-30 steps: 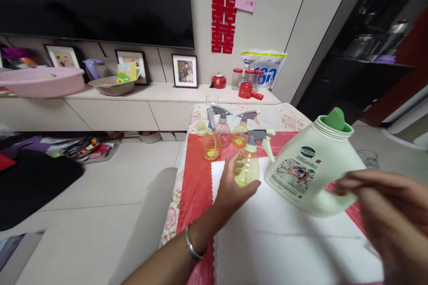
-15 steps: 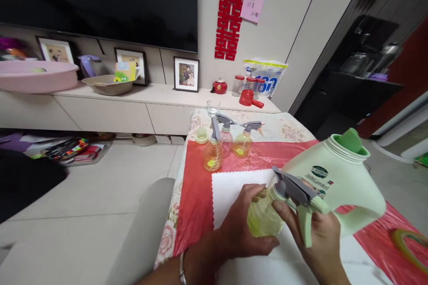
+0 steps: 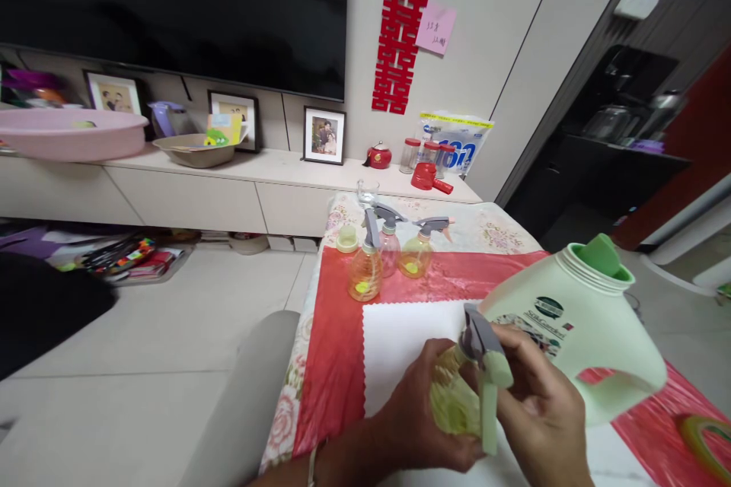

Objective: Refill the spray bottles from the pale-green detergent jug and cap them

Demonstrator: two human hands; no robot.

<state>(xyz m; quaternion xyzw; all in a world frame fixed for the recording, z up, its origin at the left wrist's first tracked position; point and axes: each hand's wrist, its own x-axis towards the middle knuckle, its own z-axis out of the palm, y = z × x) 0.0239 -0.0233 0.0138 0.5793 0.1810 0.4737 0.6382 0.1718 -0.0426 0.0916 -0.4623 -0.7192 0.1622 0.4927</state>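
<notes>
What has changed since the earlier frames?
The left hand brought the yellow-green spray bottle nearer the wearer. The right hand moved from beside the pale green jug to the bottle's spray head, whose nozzle swung toward the wearer. The amber spray bottle stayed put.

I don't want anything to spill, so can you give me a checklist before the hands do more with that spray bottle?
1. Left hand gripping the round, see-through yellow-green spray bottle: ok.
2. Right hand at the grey and pale-green plastic spray head: ok.
3. Spray head screwed on tight: cannot tell; the hands partly hide the joint.
4. Big pale-green plastic jug standing, not lying down: ok.
5. Jug closed: not ok; its mouth is uncovered, with a green plastic spout showing.
6. Orange-tinted, pink and yellow see-through spray bottles standing up: ok.
</notes>
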